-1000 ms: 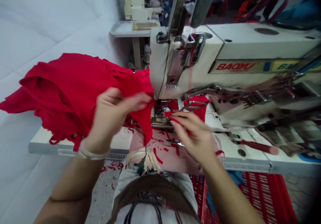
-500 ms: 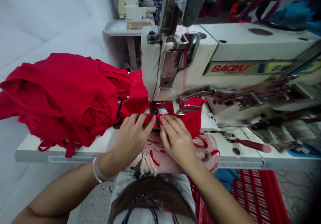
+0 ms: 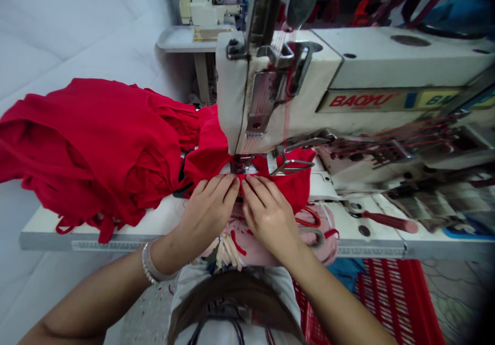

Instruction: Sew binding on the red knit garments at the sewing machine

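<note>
A piece of red fabric [image 3: 296,187] lies under the presser foot [image 3: 243,164] of a white sewing machine [image 3: 286,113]. Just in front of the foot, my left hand [image 3: 211,200] pinches the fabric's near edge, fingertips together. Close beside it on the right, my right hand [image 3: 268,208] presses the same edge between its fingers. The two sets of fingertips almost meet. Red threads run down the machine head to the needle area. Part of the fabric is hidden beneath my fingers.
A large heap of red garments [image 3: 104,144] covers the table's left side. Right of my hands lie red-handled scissors [image 3: 311,216] and a red-handled screwdriver [image 3: 390,221]. Pink cloth [image 3: 266,244] with scraps hangs at the table edge. A red crate [image 3: 394,298] stands below right.
Both hands have edged slightly toward each other at the fabric edge, fingertips nearer the presser foot. The view has shifted a little. Both hands keep hold of the fabric.
</note>
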`<state>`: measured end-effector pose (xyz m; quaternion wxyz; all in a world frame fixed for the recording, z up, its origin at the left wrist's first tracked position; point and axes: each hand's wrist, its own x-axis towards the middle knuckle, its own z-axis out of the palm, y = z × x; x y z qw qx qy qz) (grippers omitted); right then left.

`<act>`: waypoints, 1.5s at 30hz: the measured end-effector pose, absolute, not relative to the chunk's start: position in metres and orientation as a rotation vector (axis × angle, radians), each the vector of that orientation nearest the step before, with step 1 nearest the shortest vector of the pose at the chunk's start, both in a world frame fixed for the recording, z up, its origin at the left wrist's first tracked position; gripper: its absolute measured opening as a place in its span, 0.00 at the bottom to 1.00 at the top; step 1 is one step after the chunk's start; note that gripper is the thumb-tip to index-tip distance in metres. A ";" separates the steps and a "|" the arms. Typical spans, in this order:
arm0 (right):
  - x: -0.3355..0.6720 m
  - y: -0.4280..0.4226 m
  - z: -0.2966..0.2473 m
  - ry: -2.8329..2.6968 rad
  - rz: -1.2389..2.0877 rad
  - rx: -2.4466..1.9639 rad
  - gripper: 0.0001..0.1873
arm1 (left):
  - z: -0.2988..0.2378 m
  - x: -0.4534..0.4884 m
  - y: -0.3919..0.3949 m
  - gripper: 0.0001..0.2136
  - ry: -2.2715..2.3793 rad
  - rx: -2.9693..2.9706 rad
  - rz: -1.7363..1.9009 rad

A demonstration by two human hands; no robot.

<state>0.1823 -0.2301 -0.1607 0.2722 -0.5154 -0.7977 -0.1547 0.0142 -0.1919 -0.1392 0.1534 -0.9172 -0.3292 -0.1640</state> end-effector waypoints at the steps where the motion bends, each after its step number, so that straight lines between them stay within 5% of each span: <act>1: 0.182 -0.230 -0.160 -2.162 -0.430 -1.398 0.19 | -0.140 0.014 -0.192 0.17 -0.949 -2.631 -0.484; 26: 0.190 -0.222 -0.158 -2.191 -0.424 -1.412 0.18 | -0.141 0.016 -0.186 0.18 -0.960 -2.642 -0.502; 45: 0.194 -0.204 -0.163 -1.989 -0.007 -1.348 0.16 | -0.140 0.002 -0.159 0.17 -0.813 -2.825 -0.555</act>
